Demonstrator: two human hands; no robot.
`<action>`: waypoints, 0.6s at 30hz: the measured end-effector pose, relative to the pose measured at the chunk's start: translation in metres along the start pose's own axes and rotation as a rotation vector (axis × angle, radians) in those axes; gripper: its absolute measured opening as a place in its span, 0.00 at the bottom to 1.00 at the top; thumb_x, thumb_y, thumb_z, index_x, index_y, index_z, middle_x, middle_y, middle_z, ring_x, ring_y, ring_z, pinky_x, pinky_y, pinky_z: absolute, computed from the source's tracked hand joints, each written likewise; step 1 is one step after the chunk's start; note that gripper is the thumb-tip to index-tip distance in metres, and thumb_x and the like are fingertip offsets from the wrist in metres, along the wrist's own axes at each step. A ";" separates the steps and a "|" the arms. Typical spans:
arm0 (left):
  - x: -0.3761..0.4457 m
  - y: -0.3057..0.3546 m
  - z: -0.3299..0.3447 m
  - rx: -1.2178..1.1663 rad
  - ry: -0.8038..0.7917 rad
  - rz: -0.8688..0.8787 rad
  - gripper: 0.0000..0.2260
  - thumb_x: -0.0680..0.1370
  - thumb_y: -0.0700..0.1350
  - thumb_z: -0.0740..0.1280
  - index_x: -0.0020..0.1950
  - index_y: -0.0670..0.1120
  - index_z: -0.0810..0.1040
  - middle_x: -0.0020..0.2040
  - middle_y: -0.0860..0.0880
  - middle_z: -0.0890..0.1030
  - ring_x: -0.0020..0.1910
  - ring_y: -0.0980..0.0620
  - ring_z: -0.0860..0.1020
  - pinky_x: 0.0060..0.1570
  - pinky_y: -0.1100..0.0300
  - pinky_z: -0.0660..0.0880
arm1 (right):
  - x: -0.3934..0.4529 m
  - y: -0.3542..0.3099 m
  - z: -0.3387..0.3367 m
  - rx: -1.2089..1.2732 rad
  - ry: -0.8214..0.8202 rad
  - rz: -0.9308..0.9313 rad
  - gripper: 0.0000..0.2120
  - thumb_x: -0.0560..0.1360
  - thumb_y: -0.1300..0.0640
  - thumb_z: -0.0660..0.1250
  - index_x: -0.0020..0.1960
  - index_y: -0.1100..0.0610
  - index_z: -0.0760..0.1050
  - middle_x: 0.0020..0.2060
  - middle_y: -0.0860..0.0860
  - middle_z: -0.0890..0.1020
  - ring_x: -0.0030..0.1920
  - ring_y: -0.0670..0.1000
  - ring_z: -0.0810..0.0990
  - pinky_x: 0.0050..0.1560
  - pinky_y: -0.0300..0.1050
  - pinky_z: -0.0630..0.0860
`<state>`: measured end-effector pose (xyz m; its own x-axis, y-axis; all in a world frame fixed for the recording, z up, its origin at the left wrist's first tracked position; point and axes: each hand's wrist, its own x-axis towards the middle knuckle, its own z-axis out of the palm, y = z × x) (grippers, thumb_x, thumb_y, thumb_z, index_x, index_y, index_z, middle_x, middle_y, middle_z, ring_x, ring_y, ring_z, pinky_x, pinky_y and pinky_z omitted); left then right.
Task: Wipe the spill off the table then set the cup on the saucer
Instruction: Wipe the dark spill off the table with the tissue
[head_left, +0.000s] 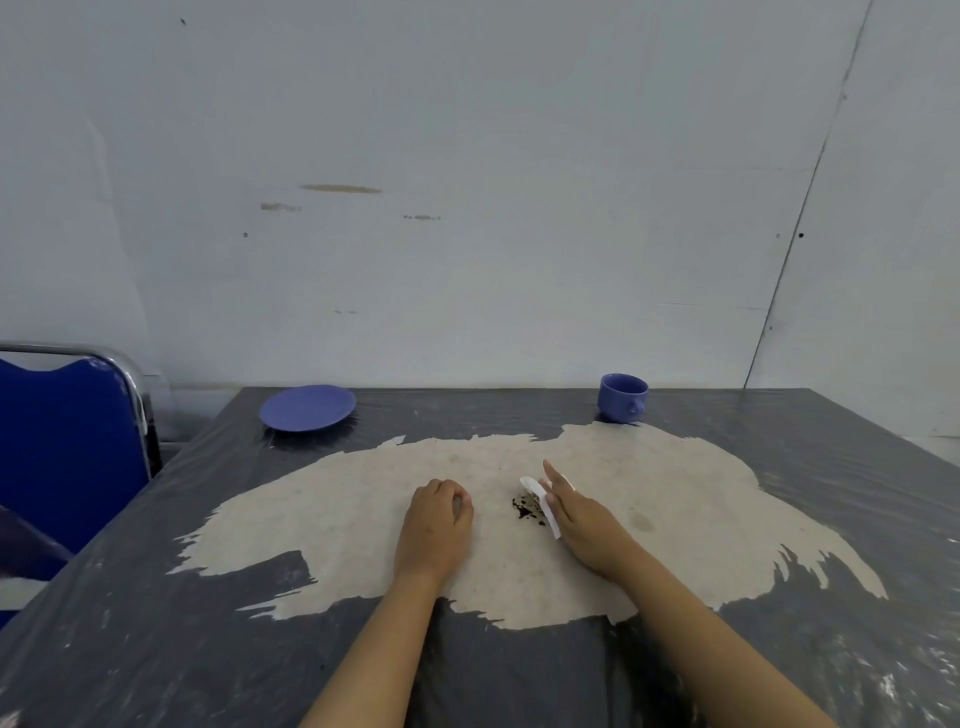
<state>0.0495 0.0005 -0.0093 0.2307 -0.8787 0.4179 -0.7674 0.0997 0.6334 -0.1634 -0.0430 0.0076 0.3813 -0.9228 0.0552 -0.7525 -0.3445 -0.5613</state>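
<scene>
A dark brown spill (525, 508) lies on the pale worn patch in the middle of the table (156, 649). My right hand (582, 519) rests just right of the spill and presses a white tissue (543, 501) flat against the table, touching the spill's edge. My left hand (439, 525) rests on the table left of the spill, fingers curled, holding nothing. A blue saucer (307, 408) sits at the far left of the table. A blue cup (622, 397) stands upright at the far right, its handle facing me.
A blue chair (67, 457) with a chrome frame stands at the table's left side. A grey wall (467, 182) rises directly behind the table's far edge. The dark table covering is scuffed and dusty.
</scene>
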 end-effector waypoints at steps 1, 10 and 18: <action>0.000 0.000 0.000 0.003 0.001 0.001 0.09 0.80 0.48 0.59 0.53 0.49 0.77 0.49 0.56 0.76 0.50 0.57 0.72 0.49 0.67 0.68 | 0.003 -0.002 0.001 -0.001 0.011 0.007 0.26 0.84 0.47 0.46 0.80 0.45 0.44 0.76 0.48 0.65 0.71 0.54 0.71 0.69 0.45 0.64; -0.001 0.002 -0.002 0.011 0.019 -0.005 0.09 0.81 0.48 0.58 0.52 0.49 0.78 0.50 0.54 0.78 0.50 0.57 0.73 0.50 0.67 0.69 | 0.022 -0.013 0.015 -0.030 0.002 -0.016 0.23 0.84 0.46 0.47 0.78 0.43 0.53 0.76 0.50 0.66 0.72 0.56 0.69 0.70 0.48 0.64; -0.001 0.003 -0.003 0.019 0.012 -0.021 0.10 0.81 0.48 0.59 0.55 0.48 0.78 0.53 0.53 0.78 0.52 0.57 0.73 0.51 0.67 0.69 | 0.007 -0.012 0.016 -0.053 -0.051 -0.095 0.23 0.82 0.40 0.49 0.76 0.41 0.58 0.73 0.46 0.70 0.69 0.51 0.72 0.69 0.46 0.66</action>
<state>0.0488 0.0027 -0.0059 0.2539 -0.8747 0.4129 -0.7735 0.0726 0.6296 -0.1432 -0.0427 0.0009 0.4777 -0.8762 0.0634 -0.7388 -0.4398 -0.5106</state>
